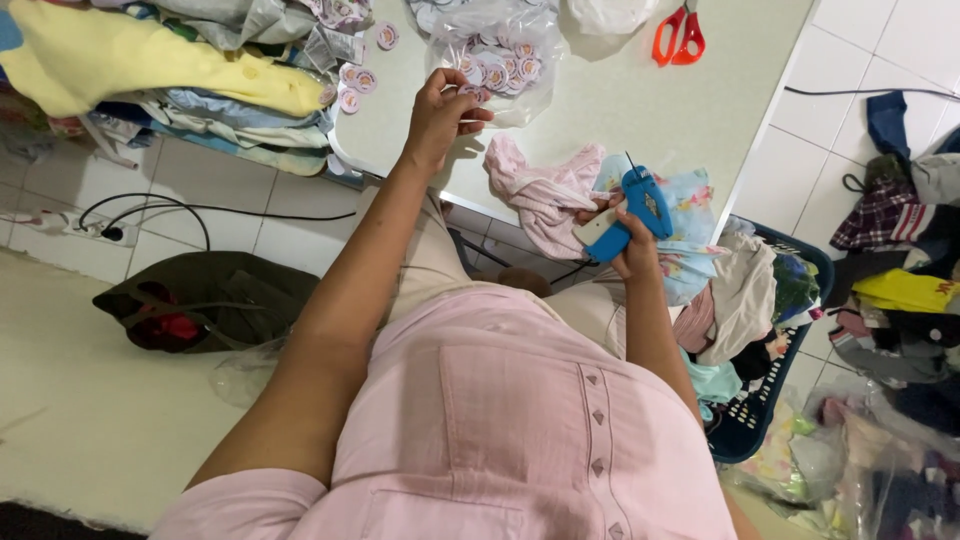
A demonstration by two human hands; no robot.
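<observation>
A: On the left, what has the left hand (440, 110) got?

B: Its fingers are pinched at the mouth of the clear bag of round tags (495, 55), top centre of the frame. It seems to nip one small tag, though the view is too coarse to be sure. Those discs look light, thin and easily bent; they want a fingertip pinch at the rim.

A: And to the right?

B: The right hand (632, 250) is closed round the blue tagging gun (630, 215), needle up, just over the pink garment (545, 195). The gun is rigid, held by its grip. The cloth is soft and limp.

A: The surroundings?

B: A pale, smooth worktop (640, 100), red scissors (679, 37) upper right, white floor tiles, and a basket of clothes (770, 400) lower right.
</observation>
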